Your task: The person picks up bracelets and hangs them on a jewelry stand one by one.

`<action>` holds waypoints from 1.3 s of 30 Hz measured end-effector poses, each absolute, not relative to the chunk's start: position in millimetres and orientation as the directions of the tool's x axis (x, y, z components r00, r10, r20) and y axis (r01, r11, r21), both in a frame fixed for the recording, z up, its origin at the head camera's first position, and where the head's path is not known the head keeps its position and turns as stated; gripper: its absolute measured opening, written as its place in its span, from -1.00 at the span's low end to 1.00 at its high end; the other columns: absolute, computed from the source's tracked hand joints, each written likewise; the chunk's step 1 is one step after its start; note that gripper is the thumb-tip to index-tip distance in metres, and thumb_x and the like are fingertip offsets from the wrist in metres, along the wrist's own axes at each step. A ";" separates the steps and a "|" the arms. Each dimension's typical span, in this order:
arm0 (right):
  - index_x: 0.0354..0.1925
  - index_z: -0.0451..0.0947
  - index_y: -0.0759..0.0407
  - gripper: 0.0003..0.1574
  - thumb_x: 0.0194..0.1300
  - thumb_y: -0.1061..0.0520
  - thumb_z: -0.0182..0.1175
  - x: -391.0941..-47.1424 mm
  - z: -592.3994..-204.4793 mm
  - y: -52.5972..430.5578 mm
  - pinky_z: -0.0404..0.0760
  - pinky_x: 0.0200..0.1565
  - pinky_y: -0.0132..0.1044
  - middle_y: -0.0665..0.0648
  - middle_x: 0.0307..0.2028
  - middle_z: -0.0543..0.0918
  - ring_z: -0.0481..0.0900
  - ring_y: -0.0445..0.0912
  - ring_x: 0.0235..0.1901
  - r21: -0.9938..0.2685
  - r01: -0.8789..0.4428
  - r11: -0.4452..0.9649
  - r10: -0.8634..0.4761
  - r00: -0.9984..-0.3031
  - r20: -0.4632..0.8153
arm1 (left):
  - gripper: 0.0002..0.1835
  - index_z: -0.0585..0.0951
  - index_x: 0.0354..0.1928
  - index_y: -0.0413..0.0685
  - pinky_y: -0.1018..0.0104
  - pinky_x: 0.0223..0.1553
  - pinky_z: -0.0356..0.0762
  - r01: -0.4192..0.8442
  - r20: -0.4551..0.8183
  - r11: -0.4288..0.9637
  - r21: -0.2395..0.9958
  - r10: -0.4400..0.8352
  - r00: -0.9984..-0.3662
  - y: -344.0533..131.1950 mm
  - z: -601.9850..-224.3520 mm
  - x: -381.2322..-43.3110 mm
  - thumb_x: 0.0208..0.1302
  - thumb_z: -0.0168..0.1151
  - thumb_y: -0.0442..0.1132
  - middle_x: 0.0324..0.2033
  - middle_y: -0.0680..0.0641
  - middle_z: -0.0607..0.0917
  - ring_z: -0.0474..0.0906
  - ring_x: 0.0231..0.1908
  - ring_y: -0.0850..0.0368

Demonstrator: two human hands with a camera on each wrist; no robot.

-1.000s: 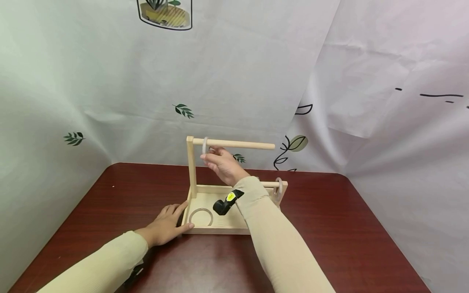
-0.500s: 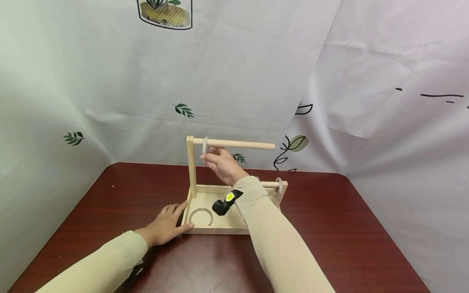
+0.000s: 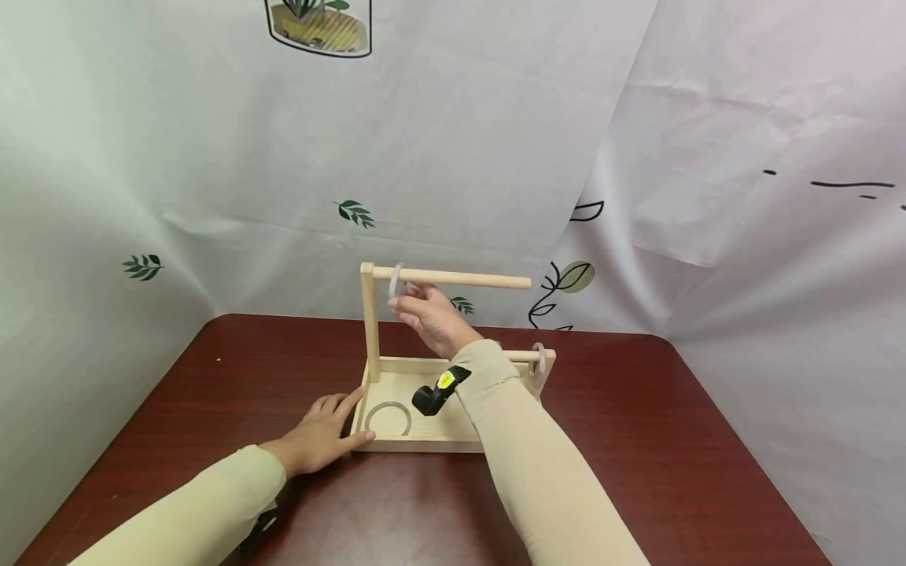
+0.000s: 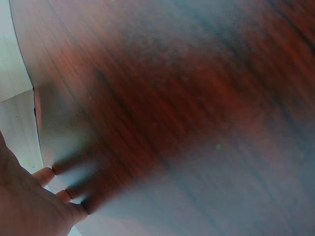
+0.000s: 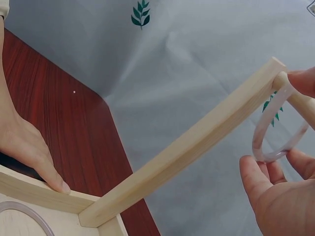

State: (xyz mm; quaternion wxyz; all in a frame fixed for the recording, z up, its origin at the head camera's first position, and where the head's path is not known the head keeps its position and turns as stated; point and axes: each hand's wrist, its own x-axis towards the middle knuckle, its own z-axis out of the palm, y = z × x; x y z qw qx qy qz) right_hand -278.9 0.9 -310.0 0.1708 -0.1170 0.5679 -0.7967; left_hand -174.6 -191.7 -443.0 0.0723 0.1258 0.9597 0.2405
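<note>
My right hand (image 3: pixel 435 322) holds a pale, translucent bangle (image 3: pixel 395 281) that hangs around the upper rod (image 3: pixel 470 278) of a wooden stand, close to its post (image 3: pixel 370 330). In the right wrist view, fingertips touch the lower edge of the bangle (image 5: pixel 258 140) and the thumb is up by the rod. My left hand (image 3: pixel 318 436) rests on the left end of the stand's tray (image 3: pixel 425 446), fingers spread, thumb on the front rim. A second bangle (image 3: pixel 388 404) lies in the tray's left part. The right forearm hides some of the tray.
At the right end, a lower rod (image 3: pixel 522 356) carries at least one bangle (image 3: pixel 541 365); the sleeve partly covers this rod. The stand sits on a dark red wooden table (image 3: pixel 637 440). White printed cloth (image 3: pixel 460 157) hangs behind and at the sides.
The bangle on the upper rod has tilted slightly, its lower part shifting a little to the left. Both hands stay almost where they were.
</note>
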 end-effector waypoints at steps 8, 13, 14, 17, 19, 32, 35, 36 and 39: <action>0.41 0.10 0.26 -0.19 0.24 0.46 0.07 -278.9 -310.0 0.6 0.28 0.30 -0.11 0.13 0.02 0.34 0.44 0.04 0.11 -0.944 0.134 -0.300 -0.413 -0.911 0.002 | -0.09 0.10 0.49 -0.02 -0.36 0.18 0.16 0.216 -0.062 0.850 0.480 0.278 -0.958 -192.2 -443.8 -174.7 0.27 0.07 0.34 0.26 -0.36 0.31 0.11 0.31 -0.43; 0.46 0.02 0.23 -0.12 0.24 0.45 0.07 -278.7 -312.6 0.5 0.25 0.32 -0.09 0.32 0.29 0.24 0.29 0.19 0.31 -0.959 0.133 -0.250 -0.418 -0.908 -0.017 | -0.09 0.10 0.49 -0.04 -0.36 0.17 0.16 0.215 -0.067 0.849 0.483 0.281 -0.957 -192.0 -442.3 -173.2 0.27 0.07 0.33 0.26 -0.37 0.31 0.10 0.31 -0.43; 0.46 0.00 0.22 -0.10 0.23 0.44 0.08 -278.6 -313.3 0.5 0.25 0.32 -0.09 0.34 0.32 0.21 0.28 0.19 0.32 -0.964 0.131 -0.231 -0.417 -0.909 -0.023 | -0.09 0.10 0.49 -0.04 -0.36 0.17 0.16 0.214 -0.070 0.849 0.483 0.281 -0.957 -191.8 -441.7 -172.7 0.27 0.08 0.32 0.26 -0.37 0.30 0.10 0.31 -0.43; 0.48 -0.03 0.22 -0.04 0.20 0.43 0.12 -278.0 -315.7 0.9 0.26 0.31 -0.08 0.35 0.39 0.13 0.28 0.17 0.32 -0.977 0.120 -0.174 -0.413 -0.910 -0.038 | -0.09 0.10 0.49 -0.04 -0.36 0.17 0.16 0.210 -0.079 0.849 0.485 0.282 -0.956 -191.3 -440.4 -171.7 0.27 0.08 0.32 0.27 -0.37 0.30 0.11 0.30 -0.44; 0.48 -0.03 0.21 -0.03 0.19 0.43 0.15 -276.8 -317.4 2.0 0.28 0.30 -0.08 0.35 0.40 0.11 0.26 0.16 0.33 -0.984 0.109 -0.137 -0.409 -0.911 -0.044 | -0.09 0.10 0.49 -0.03 -0.36 0.17 0.16 0.208 -0.079 0.848 0.487 0.280 -0.957 -191.6 -440.8 -172.1 0.27 0.08 0.33 0.27 -0.38 0.30 0.11 0.31 -0.44; 0.49 0.03 0.09 0.05 0.18 0.09 0.35 -263.2 -331.3 13.4 0.38 0.22 -0.01 0.22 0.37 0.24 0.23 0.11 0.37 -0.959 -0.078 0.274 -0.393 -0.919 -0.038 | -0.08 0.09 0.50 0.00 -0.36 0.19 0.13 0.217 -0.061 0.843 0.492 0.282 -0.957 -193.2 -444.1 -174.3 0.27 0.06 0.34 0.27 -0.36 0.30 0.11 0.31 -0.43; 0.48 0.06 0.11 0.04 0.17 0.07 0.36 -260.5 -333.6 13.7 0.38 0.22 -0.01 0.23 0.35 0.26 0.23 0.13 0.35 -0.936 -0.118 0.332 -0.395 -0.919 -0.024 | -0.08 0.09 0.50 0.00 -0.37 0.18 0.13 0.218 -0.061 0.843 0.492 0.283 -0.957 -193.4 -444.0 -174.3 0.27 0.06 0.34 0.27 -0.37 0.29 0.10 0.31 -0.44; 0.48 0.08 0.11 0.04 0.16 0.06 0.37 -259.9 -334.6 13.9 0.38 0.22 -0.02 0.23 0.34 0.27 0.24 0.14 0.35 -0.927 -0.130 0.352 -0.396 -0.918 -0.021 | -0.09 0.09 0.50 0.00 -0.37 0.18 0.13 0.219 -0.061 0.842 0.493 0.284 -0.957 -193.5 -444.0 -174.2 0.27 0.07 0.34 0.27 -0.37 0.29 0.10 0.31 -0.44; 0.47 0.09 0.11 0.06 0.14 0.02 0.39 -258.6 -337.2 15.1 0.38 0.21 -0.02 0.26 0.32 0.26 0.26 0.13 0.33 -0.888 -0.166 0.430 -0.408 -0.913 -0.027 | -0.08 0.09 0.50 0.00 -0.38 0.18 0.13 0.217 -0.063 0.842 0.493 0.283 -0.957 -193.5 -444.0 -174.2 0.26 0.06 0.35 0.28 -0.37 0.28 0.09 0.31 -0.44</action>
